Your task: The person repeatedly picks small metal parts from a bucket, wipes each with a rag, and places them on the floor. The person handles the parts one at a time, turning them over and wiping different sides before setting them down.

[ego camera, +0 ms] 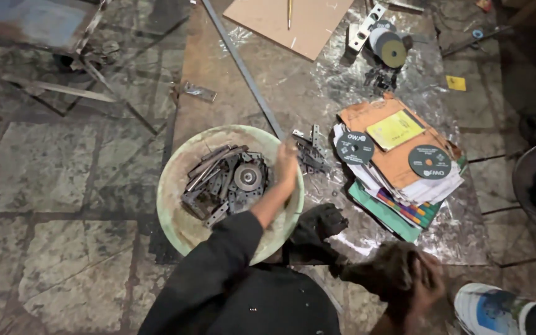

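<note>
Pale green bowl (175, 186) of metal scraps (224, 180) is sitting on the floor as the left hand (286, 166) is reaching over its far rim, grip unclear, while the right hand (426, 288) is clutching a dark rag (379, 273), so slow picking among sharp edges seems wise.

At your 12 o'clock sits a pale green basin (181, 205) stained brown, filled with dark grey metal parts (221, 180). Your left hand (286, 166) extends from a black sleeve (218, 260). At 2 o'clock, note two dark grey cutting discs (355, 147) on a tan cardboard sheet (392, 161) and a yellow card (395, 129). Beneath lies a multicoloured striped booklet (414, 214). The sheet-metal floor plate (305, 87) shows silver-brown mottling.
</note>
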